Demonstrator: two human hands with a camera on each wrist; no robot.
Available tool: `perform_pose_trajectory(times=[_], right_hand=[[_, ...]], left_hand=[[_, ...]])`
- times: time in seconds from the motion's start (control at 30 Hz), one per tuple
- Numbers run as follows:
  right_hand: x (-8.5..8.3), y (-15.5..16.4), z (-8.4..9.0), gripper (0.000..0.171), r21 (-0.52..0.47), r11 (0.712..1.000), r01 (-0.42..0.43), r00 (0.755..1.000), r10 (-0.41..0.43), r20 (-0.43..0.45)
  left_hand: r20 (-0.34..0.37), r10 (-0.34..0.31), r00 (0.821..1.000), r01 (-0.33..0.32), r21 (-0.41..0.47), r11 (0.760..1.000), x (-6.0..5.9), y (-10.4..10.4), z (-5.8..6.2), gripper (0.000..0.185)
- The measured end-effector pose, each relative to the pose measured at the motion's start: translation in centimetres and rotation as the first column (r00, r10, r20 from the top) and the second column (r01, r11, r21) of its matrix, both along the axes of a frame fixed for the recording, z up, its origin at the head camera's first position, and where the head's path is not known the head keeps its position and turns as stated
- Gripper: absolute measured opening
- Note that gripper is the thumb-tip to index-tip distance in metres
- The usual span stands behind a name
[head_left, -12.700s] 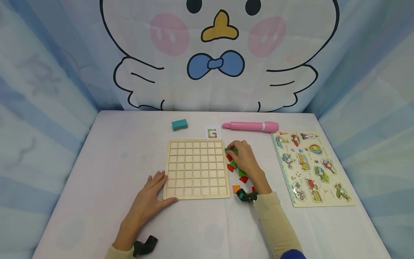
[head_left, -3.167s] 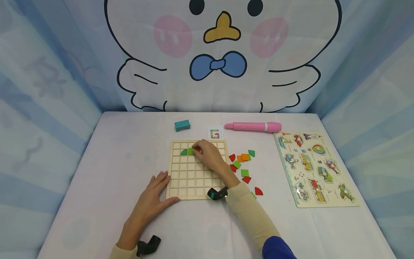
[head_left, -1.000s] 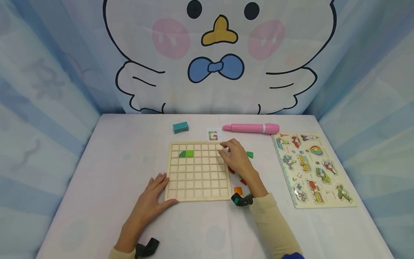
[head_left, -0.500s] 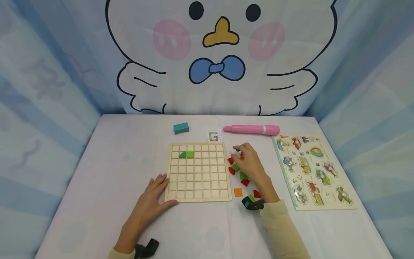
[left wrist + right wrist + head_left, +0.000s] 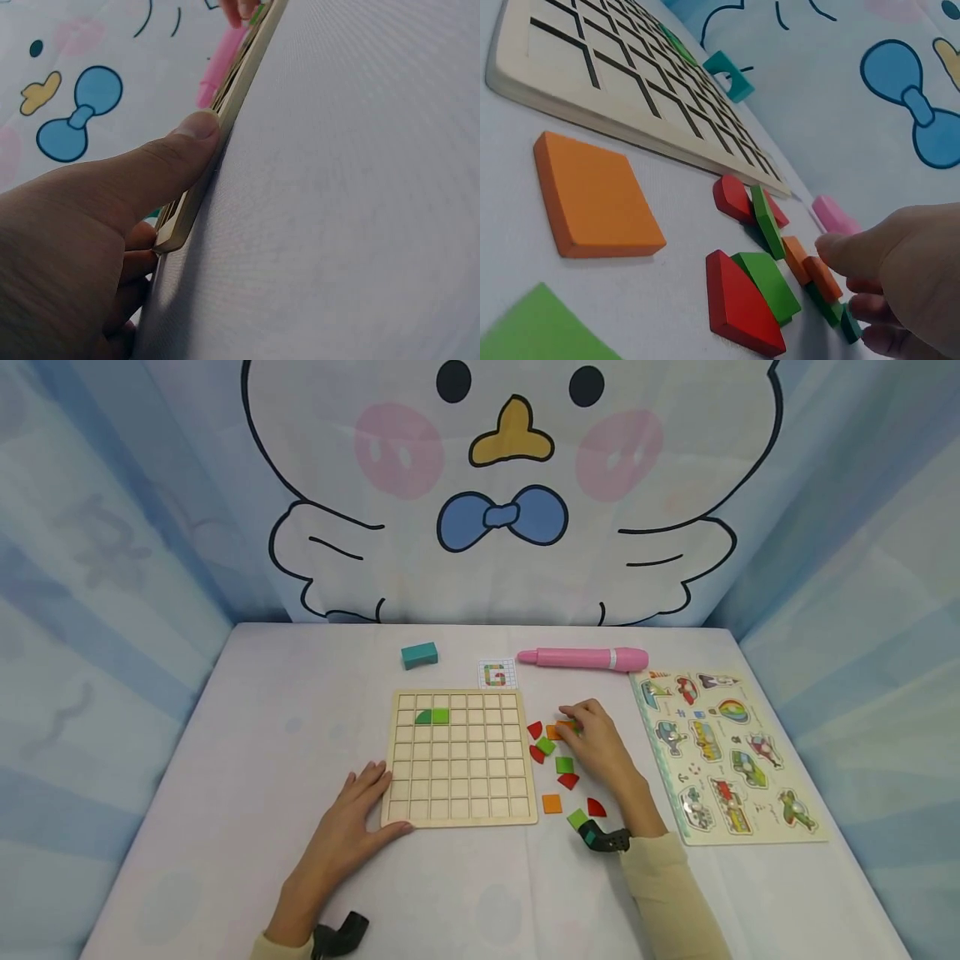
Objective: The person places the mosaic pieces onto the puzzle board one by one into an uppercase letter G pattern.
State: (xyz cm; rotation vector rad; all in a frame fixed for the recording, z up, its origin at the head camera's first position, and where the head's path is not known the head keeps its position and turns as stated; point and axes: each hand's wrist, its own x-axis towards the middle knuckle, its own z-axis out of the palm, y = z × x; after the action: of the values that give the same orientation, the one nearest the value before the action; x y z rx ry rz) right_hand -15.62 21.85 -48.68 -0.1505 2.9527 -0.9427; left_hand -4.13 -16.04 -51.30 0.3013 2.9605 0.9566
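Note:
My left hand (image 5: 345, 831) rests at the near-left corner of a wooden grid board (image 5: 465, 824). Its thumb lies along the board's front edge (image 5: 199, 191) in the left wrist view, and its fingers touch the left side. On the board sit a dark green quarter-round tile (image 5: 424, 717) and, beside it, a light green square tile (image 5: 441, 717). My right hand (image 5: 603, 752) is over the loose tiles right of the board, thumb and fingers apart around an orange tile (image 5: 823, 279) overlapping green ones. No tile appears lifted.
Nearby lie red (image 5: 596, 807), green (image 5: 564, 765) and orange tiles (image 5: 552, 804). Behind the board are a teal block (image 5: 419, 655), a small pattern card (image 5: 497, 674) and a pink pen (image 5: 581, 658). A picture puzzle board (image 5: 723, 760) lies at the right.
Two green tiles have come onto the formerly bare board. My right hand has since moved off the board, rightward to the loose tiles. The left hand has stayed at the corner.

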Motion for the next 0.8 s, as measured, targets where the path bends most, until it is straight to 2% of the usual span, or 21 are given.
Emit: perform_pose_trajectory(times=[0.23, 0.8], right_hand=[[0.18, 0.75, -0.78, 0.044, 0.027, 1.0, -0.005, 0.999, 0.004, 0.054], [0.08, 0.87, -0.53, 0.026, 0.007, 1.0, 0.006, 1.0, -0.006, 0.023]], left_hand=[[0.004, 0.002, 1.0, -0.002, 0.009, 1.0, 0.02, 0.02, 0.1, 0.087], [0.006, -0.003, 1.0, 0.003, -0.017, 1.0, -0.01, 0.07, 0.18, 0.086]])
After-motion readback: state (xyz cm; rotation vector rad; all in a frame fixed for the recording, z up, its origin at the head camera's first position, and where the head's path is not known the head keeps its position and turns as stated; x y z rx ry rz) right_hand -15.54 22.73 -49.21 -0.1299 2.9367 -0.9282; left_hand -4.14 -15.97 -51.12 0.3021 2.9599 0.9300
